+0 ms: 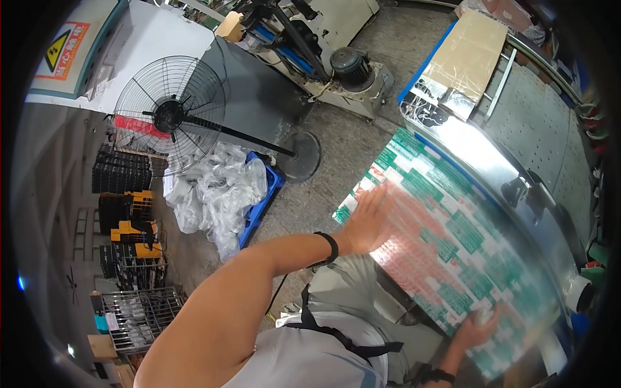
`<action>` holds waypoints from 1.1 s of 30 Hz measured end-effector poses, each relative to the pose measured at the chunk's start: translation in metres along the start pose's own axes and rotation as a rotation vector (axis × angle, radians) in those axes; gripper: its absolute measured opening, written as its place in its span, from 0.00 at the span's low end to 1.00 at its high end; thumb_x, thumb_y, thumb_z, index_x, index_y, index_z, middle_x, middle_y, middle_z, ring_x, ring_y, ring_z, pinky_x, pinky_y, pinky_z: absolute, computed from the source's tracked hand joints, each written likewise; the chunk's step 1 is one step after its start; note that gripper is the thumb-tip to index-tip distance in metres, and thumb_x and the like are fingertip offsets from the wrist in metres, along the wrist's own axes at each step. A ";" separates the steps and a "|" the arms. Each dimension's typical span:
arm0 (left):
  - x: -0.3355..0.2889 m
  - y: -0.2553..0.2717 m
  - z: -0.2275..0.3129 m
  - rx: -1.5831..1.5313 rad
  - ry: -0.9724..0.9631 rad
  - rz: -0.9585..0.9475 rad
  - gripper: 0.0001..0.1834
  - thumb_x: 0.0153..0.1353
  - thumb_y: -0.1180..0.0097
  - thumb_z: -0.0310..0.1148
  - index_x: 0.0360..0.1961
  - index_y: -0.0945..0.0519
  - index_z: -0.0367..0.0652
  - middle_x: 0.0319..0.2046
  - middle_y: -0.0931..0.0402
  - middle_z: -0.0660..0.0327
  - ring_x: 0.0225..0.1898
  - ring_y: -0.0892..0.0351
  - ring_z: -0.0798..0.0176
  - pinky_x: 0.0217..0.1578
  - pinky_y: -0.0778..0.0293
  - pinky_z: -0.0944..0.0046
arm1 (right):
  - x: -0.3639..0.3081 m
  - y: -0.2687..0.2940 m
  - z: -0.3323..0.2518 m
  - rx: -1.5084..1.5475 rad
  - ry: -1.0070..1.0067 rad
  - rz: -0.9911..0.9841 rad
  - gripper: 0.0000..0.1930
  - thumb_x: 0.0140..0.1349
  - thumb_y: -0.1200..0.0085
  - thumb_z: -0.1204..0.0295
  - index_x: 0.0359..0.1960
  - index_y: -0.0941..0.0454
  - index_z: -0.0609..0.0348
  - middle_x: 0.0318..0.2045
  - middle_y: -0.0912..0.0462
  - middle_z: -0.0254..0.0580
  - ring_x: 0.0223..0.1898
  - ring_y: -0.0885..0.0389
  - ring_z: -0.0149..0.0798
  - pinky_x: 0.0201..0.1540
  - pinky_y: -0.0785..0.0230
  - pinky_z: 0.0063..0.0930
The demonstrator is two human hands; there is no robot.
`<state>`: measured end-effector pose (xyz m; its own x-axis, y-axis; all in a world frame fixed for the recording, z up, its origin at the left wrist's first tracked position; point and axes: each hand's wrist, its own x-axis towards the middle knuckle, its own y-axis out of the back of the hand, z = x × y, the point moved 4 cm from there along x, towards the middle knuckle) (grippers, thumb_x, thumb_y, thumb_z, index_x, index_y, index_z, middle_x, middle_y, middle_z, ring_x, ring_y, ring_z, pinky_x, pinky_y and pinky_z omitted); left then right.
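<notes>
A wide sheet of glossy plastic film (469,233), printed in green, white and red, stretches out in front of me on the right. My left hand (369,220) lies flat on its near left part with the fingers stretched out. Lower down, by the sheet's near edge, my right hand (475,330) is closed with curled fingers. A small pale thing shows at those fingers, too blurred to name. A black band circles each wrist. Glare and a clear sheen blur the sheet's far right part.
Behind the film runs a shiny metal machine edge (482,155), with a brown cardboard piece (469,55) on top. A standing fan (169,116) rises at the left, its round base (303,157) on the floor. Clear plastic bags (217,187) heap on a blue pallet (264,200). A motor (351,70) stands at the back.
</notes>
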<state>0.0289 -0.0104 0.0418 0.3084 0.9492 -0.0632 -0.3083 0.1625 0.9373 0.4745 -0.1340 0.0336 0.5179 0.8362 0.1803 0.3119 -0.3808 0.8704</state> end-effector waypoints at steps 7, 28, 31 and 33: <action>0.000 0.000 0.002 -0.013 0.003 -0.011 0.50 0.69 0.40 0.45 0.83 0.50 0.34 0.83 0.60 0.34 0.83 0.60 0.24 0.80 0.59 0.29 | -0.002 -0.001 0.009 -0.041 0.032 0.008 0.25 0.60 0.33 0.78 0.61 0.17 0.57 0.54 0.13 0.47 0.54 0.15 0.54 0.60 0.25 0.45; -0.008 0.012 0.003 -0.112 0.040 0.035 0.52 0.68 0.37 0.42 0.85 0.51 0.38 0.84 0.60 0.35 0.85 0.60 0.30 0.82 0.62 0.30 | 0.009 0.005 -0.014 -0.028 0.137 -0.067 0.24 0.73 0.40 0.64 0.66 0.20 0.63 0.62 0.15 0.56 0.62 0.16 0.61 0.64 0.24 0.48; -0.009 0.001 0.005 -0.133 0.013 0.102 0.53 0.67 0.36 0.41 0.85 0.51 0.37 0.84 0.60 0.34 0.85 0.61 0.30 0.82 0.62 0.29 | 0.002 0.034 -0.053 -0.109 0.220 0.065 0.22 0.65 0.33 0.66 0.60 0.18 0.58 0.56 0.14 0.53 0.51 0.13 0.61 0.55 0.20 0.56; -0.012 -0.003 0.003 -0.123 0.045 0.152 0.53 0.65 0.35 0.41 0.85 0.49 0.36 0.84 0.58 0.35 0.85 0.60 0.30 0.82 0.61 0.29 | 0.004 0.035 -0.057 -0.081 0.281 0.083 0.22 0.64 0.32 0.66 0.59 0.18 0.58 0.54 0.14 0.54 0.50 0.13 0.62 0.52 0.20 0.55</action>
<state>0.0285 -0.0230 0.0411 0.2099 0.9760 0.0576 -0.4564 0.0457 0.8886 0.4417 -0.1215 0.0908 0.2947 0.8842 0.3624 0.2074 -0.4294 0.8790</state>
